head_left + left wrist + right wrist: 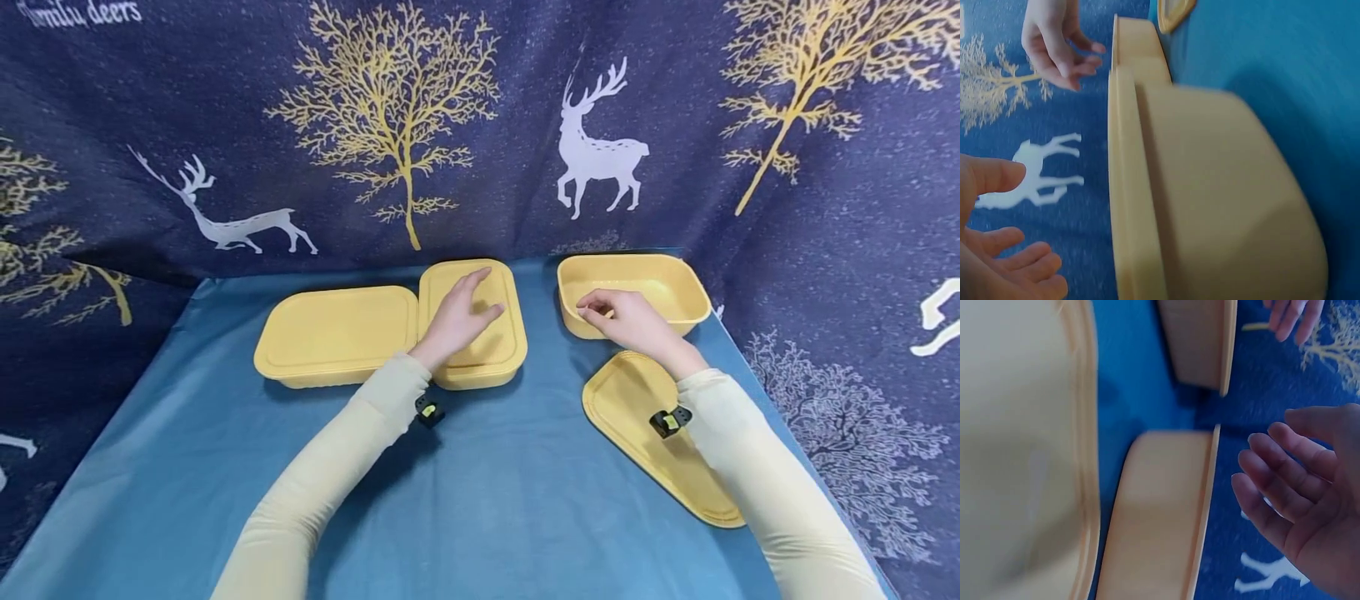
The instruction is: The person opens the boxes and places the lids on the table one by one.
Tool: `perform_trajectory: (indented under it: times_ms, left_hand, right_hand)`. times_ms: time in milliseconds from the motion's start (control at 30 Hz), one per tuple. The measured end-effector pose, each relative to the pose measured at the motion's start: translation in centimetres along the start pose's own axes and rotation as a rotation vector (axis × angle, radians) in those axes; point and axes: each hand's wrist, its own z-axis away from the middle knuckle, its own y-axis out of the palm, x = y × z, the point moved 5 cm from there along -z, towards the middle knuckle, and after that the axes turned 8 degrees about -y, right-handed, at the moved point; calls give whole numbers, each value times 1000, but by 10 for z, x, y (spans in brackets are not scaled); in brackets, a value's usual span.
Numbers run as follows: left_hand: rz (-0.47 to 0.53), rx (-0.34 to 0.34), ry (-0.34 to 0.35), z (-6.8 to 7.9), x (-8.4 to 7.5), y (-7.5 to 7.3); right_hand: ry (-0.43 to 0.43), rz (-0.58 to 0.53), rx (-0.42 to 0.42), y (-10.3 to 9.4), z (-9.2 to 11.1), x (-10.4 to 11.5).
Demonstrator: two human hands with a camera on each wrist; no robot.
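Note:
My left hand (pixel 459 321) hovers over a lidded yellow box (pixel 498 346), its fingers spread and holding nothing. The left wrist view shows the same hand with a gap between it and the box's lid edge (pixel 1125 187). Above the near side of an uncovered yellow box (pixel 667 290) is my right hand (pixel 637 321). Its fingers are loosely curved, and in the right wrist view the palm (pixel 1329 531) holds nothing. A loose yellow lid (pixel 637 404) lies on the cloth, partly hidden under my right forearm.
Another lidded yellow box (pixel 337 333) stands at the left, against the middle box. All rest on a blue cloth (pixel 495 500). Behind them hangs a dark blue fabric (pixel 517 167) printed with deer and trees.

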Motion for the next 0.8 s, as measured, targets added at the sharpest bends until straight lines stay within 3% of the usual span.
perform_trajectory:
  times_ms: [233, 400, 533, 800]
  left_hand:
    - [-81, -37, 68, 2, 26, -24]
    - [-167, 28, 157, 6, 43, -22]
    - [-286, 41, 208, 10, 54, -21]
    - [-453, 81, 238, 15, 67, -22]
  right_hand:
    - [-11, -68, -50, 18, -10, 20]
    - [50, -122, -79, 35, -7, 22]
    - [89, -150, -50, 52, -6, 28]
    - [127, -251, 25, 86, -7, 39]
